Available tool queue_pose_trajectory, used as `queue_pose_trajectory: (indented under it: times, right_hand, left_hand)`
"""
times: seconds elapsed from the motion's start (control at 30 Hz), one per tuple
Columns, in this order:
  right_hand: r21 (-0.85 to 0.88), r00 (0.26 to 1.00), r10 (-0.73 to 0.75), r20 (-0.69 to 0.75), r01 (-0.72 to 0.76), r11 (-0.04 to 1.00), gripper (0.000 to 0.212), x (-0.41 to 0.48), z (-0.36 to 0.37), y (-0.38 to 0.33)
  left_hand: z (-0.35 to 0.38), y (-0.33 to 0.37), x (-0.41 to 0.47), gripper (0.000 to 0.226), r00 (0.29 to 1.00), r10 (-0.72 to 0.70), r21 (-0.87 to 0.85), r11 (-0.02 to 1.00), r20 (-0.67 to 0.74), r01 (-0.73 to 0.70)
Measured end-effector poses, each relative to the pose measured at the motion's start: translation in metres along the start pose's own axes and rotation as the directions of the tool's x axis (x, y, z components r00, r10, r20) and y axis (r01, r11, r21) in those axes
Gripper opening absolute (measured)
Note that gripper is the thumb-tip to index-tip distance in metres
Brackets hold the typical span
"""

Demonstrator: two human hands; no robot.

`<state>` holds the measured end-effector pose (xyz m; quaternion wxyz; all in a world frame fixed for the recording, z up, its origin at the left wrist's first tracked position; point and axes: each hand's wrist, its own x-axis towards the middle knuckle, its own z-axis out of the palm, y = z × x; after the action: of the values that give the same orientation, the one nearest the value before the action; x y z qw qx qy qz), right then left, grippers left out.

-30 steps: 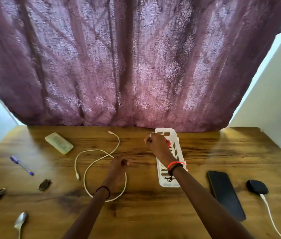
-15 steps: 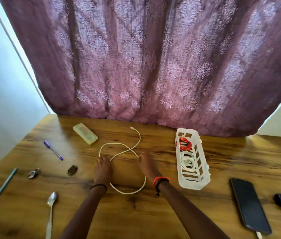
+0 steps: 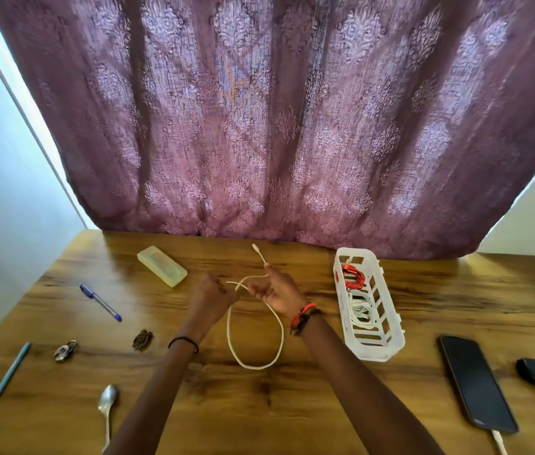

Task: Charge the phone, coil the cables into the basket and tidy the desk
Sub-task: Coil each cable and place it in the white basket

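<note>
Cable: white cable over the middle of the desk, with one loop running from the hands back toward the person and the plug end pointing at the curtain.
Left hand: fingers curled round the cable where its strands cross.
Right hand: pinches the cable just beside the left hand.
Basket: right of the hands, apart from them — red and white coils inside.
Phone: far right, with a lead in its near end.

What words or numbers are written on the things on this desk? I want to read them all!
None: no word, number or sign can be read anywhere in this picture.
phone: the screen is dark and shows nothing.
pale case: a faint pattern, too blurred to read.
blue pen: too small to show any print.
</note>
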<state>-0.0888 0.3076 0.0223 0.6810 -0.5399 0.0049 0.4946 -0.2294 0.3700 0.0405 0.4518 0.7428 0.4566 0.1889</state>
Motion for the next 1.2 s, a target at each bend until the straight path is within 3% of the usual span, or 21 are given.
queue_pose_trajectory:
  times: [0.1,0.23,0.37,0.4,0.47,0.5,0.57,0.63,0.67,0.73,0.8,0.83,0.87,0.93,1.0,1.1,1.13,1.2]
  right_hand:
    - [0.104,0.999,-0.027,0.019,0.024,0.994,0.021,-0.001,0.001,-0.029]
    - [0.019,0.996,-0.087,0.017,0.087,0.996,0.027,-0.009,0.001,-0.065]
    - [-0.069,0.983,-0.174,0.060,0.178,0.982,0.026,-0.025,0.000,-0.099]
    - [-0.096,0.977,-0.192,0.095,0.201,0.975,0.025,-0.031,-0.001,-0.107]
    - [-0.176,0.966,-0.197,0.166,0.225,0.958,0.023,-0.044,-0.002,-0.119]
    - [-0.212,0.961,-0.205,0.188,0.243,0.946,0.022,-0.052,-0.002,-0.125]
    - [-0.283,0.947,-0.225,0.228,0.285,0.916,0.020,-0.066,-0.002,-0.135]
    - [-0.355,0.930,-0.233,0.285,0.328,0.876,0.020,-0.079,-0.003,-0.146]
    - [-0.386,0.921,-0.231,0.315,0.346,0.855,0.019,-0.085,-0.003,-0.151]
    - [-0.419,0.901,-0.252,0.353,0.394,0.818,0.019,-0.095,-0.003,-0.160]
    - [-0.395,0.877,-0.321,0.357,0.453,0.799,0.020,-0.101,-0.003,-0.171]
    - [-0.364,0.866,-0.363,0.343,0.479,0.798,0.020,-0.104,-0.003,-0.176]
    - [-0.330,0.856,-0.407,0.318,0.502,0.799,0.021,-0.105,-0.003,-0.181]
    - [-0.329,0.841,-0.486,0.238,0.540,0.775,0.022,-0.105,-0.003,-0.187]
    - [-0.456,0.802,-0.568,0.182,0.581,0.674,0.020,-0.104,0.002,-0.185]
    - [-0.639,0.659,-0.697,0.283,0.672,0.375,0.022,-0.101,0.012,-0.177]
    - [-0.637,0.630,-0.697,0.341,0.701,0.321,0.022,-0.101,0.015,-0.174]
    - [-0.605,0.627,-0.672,0.393,0.727,0.325,0.024,-0.101,0.019,-0.171]
  left_hand:
    - [0.003,0.015,-0.002,0.034,0.998,0.068,0.046,0.997,0.016,-0.068]
    - [0.009,0.036,-0.012,0.028,0.975,0.181,0.028,0.982,0.127,-0.186]
    - [0.002,0.063,-0.019,0.020,0.901,0.304,-0.065,0.952,0.310,-0.299]
    - [-0.003,0.070,-0.016,0.016,0.891,0.350,-0.084,0.937,0.290,-0.340]
    - [-0.014,0.083,-0.010,0.015,0.882,0.457,-0.069,0.889,0.114,-0.452]
    - [-0.023,0.092,-0.005,0.013,0.843,0.538,-0.026,0.842,-0.016,-0.539]
    - [-0.037,0.110,0.010,0.017,0.677,0.707,0.117,0.704,-0.205,-0.700]
    - [-0.043,0.126,0.031,0.030,0.559,0.806,0.280,0.592,-0.194,-0.756]
    - [-0.044,0.131,0.039,0.037,0.562,0.814,0.379,0.571,-0.148,-0.728]
    - [-0.041,0.137,0.050,0.039,0.642,0.766,0.495,0.570,-0.032,-0.656]
    - [-0.044,0.144,0.055,0.036,0.737,0.664,0.349,0.667,0.123,-0.659]
    - [-0.046,0.147,0.055,0.034,0.772,0.599,0.124,0.767,0.215,-0.630]
    - [-0.045,0.150,0.053,0.030,0.777,0.554,-0.128,0.830,0.298,-0.543]
    - [-0.044,0.154,0.046,0.026,0.765,0.530,-0.437,0.823,0.365,-0.362]
    - [-0.042,0.158,0.036,0.024,0.775,0.511,-0.539,0.799,0.373,-0.267]
    - [-0.038,0.169,0.026,0.024,0.789,0.487,-0.594,0.779,0.373,-0.201]
    - [-0.037,0.175,0.023,0.023,0.798,0.476,-0.602,0.777,0.370,-0.185]
    - [-0.034,0.185,0.017,0.023,0.811,0.460,-0.633,0.760,0.361,-0.149]
